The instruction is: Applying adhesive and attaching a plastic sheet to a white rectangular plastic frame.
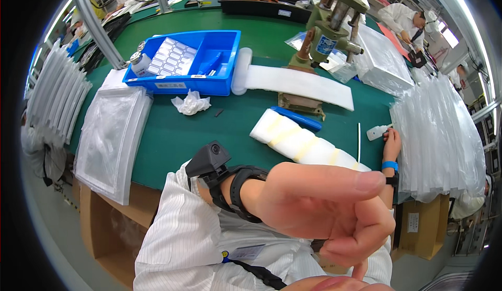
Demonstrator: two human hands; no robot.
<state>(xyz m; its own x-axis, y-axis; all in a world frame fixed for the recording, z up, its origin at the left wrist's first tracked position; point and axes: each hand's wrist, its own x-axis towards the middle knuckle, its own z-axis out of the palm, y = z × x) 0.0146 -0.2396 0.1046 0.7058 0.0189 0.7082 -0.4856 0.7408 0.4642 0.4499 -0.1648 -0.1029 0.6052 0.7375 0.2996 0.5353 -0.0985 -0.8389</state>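
My left hand (327, 202) is raised very close in the foreground, palm partly showing. Its thumb stretches out to the right and stands apart from the curled fingers, and I see nothing in it. On its wrist sits a small black camera (212, 156) with a black strap. To the right, my right hand (392, 143) pinches the narrow end of a small white bottle (376, 132) at the table's right side. A blue band and a black strap circle that wrist. Left of the bottle are a thin white stick (358, 140) and a white foam roll with yellowish tape (298, 138).
A blue divided bin (180, 85) holds bottles and a label sheet. Behind the foam stands a green hand press (327, 42), with a white foam strip (303, 83) across its base. Crumpled tissue (191, 104) and a blue tool (297, 118) lie nearby. Plastic-wrapped stacks (439, 134) flank the table.
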